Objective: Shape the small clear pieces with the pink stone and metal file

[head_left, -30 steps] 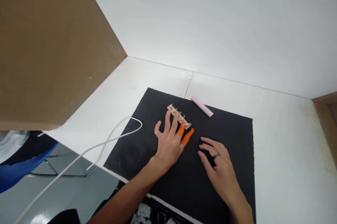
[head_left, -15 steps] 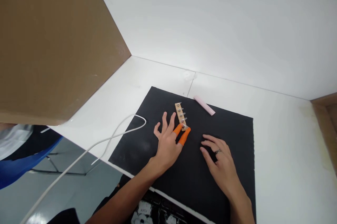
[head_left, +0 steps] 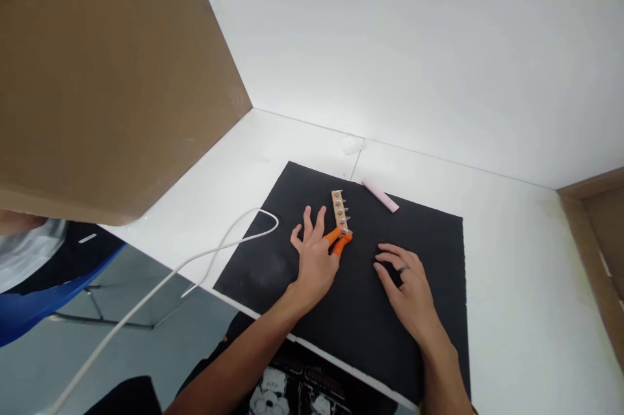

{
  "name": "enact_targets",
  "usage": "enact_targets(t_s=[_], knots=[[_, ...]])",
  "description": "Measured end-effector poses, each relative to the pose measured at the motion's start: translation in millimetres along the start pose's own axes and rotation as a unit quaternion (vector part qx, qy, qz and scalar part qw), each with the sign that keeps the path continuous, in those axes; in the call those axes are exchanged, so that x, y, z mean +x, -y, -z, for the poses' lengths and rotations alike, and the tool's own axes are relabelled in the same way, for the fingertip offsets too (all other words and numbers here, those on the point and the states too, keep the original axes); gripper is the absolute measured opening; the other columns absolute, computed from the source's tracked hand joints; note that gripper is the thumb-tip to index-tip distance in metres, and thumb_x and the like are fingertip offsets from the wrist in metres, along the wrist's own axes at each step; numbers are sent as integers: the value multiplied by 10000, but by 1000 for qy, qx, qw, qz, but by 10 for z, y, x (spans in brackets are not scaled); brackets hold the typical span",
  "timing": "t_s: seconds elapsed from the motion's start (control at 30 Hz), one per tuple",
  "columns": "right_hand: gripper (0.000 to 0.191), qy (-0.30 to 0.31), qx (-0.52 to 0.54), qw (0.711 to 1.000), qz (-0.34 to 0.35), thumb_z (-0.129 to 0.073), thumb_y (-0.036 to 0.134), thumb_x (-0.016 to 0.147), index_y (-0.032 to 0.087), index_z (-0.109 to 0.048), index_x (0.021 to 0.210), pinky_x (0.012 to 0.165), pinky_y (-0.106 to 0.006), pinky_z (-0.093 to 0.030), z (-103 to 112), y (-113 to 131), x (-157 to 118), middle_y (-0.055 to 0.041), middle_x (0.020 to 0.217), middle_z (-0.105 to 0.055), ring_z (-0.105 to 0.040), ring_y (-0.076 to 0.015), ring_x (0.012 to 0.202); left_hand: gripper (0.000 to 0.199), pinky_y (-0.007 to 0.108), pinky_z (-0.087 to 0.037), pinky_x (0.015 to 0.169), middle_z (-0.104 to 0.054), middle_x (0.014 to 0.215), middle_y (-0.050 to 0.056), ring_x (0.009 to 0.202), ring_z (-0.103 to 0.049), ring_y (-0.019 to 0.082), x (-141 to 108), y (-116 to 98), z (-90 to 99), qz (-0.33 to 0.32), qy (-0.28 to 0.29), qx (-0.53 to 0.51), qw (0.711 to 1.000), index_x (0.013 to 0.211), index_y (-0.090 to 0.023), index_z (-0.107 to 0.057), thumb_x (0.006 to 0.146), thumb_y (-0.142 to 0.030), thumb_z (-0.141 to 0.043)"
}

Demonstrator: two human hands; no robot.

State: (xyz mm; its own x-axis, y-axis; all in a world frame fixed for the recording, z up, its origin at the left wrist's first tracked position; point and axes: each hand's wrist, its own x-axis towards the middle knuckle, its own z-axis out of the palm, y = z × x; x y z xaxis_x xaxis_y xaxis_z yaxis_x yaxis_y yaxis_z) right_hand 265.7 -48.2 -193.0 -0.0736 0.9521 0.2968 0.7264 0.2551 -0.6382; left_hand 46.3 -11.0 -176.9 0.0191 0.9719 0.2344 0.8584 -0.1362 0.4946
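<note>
A small wooden strip (head_left: 340,209) with several metal screws standing in it lies on a black mat (head_left: 429,239). My left hand (head_left: 316,254) rests flat on the mat, fingers spread; two of its fingers wear orange finger cots and touch the strip's near end. My right hand (head_left: 407,285), with a ring on one finger, lies on the mat to the right of the strip, fingers loosely curled and holding nothing.
A pink bar (head_left: 380,196) lies at the mat's far edge. A white cable (head_left: 209,252) loops onto the white table (head_left: 511,259) at the left. A brown cardboard panel (head_left: 107,77) stands at the left, a white wall (head_left: 414,44) behind.
My left hand has turned the wooden strip from slanting to nearly straight away from me. The right hand has stayed in place. The view has shifted slightly.
</note>
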Motion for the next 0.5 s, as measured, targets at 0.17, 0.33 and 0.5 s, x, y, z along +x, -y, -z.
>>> enact_targets(t_s=[0.17,0.33,0.5], knots=[[309,1,-3,1000,-5,-561,508,1116,293,-782,1125,1075,-555,-540,-5,-4,-3,-94,1303,-799,-702,-315,1207,403,722,-395,1236,-608,1689,115,1663,-414,475,13,-4,4,21,-16,-15,1000,1106,-273,-883,874,39,-777],[314,4,-3,1000,-11,-564,505,1111,283,-786,1115,1090,-571,-535,-7,1,-7,-102,1305,-794,-699,-319,1212,161,708,-394,1246,-634,1666,121,1666,-421,450,9,-10,5,40,-21,-31,999,1025,-244,-845,940,-109,-825],[270,2,1,1000,-11,-594,479,1098,290,-787,1108,1074,-574,-542,4,8,2,-93,1301,-798,-705,-319,1202,199,734,-405,1223,-598,1692,159,1668,-406,470,-76,46,85,49,11,-48,998,1161,-239,-798,967,-204,-826]])
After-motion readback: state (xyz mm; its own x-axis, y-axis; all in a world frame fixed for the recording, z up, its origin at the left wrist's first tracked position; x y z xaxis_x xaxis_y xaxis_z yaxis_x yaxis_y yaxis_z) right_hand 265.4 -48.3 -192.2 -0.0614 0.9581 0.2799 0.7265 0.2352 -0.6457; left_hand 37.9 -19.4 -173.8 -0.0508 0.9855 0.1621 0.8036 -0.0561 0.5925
